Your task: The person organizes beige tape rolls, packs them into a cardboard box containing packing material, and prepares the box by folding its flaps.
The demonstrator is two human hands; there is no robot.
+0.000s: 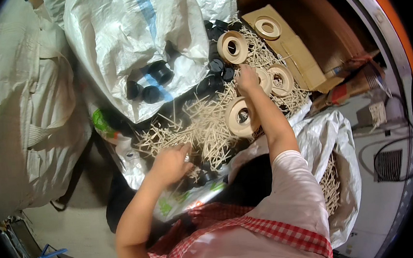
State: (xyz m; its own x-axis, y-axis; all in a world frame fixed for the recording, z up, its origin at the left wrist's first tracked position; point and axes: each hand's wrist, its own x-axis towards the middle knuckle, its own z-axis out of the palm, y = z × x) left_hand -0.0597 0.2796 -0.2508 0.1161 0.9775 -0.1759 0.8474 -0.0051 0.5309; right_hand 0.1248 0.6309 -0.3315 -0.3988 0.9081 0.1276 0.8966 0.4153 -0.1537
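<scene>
My left hand is low over a heap of thin beige plastic sticks, its thumb and fingers apart at the heap's near edge. A small pale, shiny spot shows by its fingertips, too small to name. Farther right, my right hand is closed, with bent fingers pointing down between black round caps and beige rings; whatever it grips is hidden. Close by it lie a beige ring above, a second ring below, and a third ring to the right.
A white woven sack with a blue stripe lies at the back, several black caps on it. An open cardboard box stands at the far right, a beige ring on its flap. Another white sack holds more sticks. Large pale bags fill the left.
</scene>
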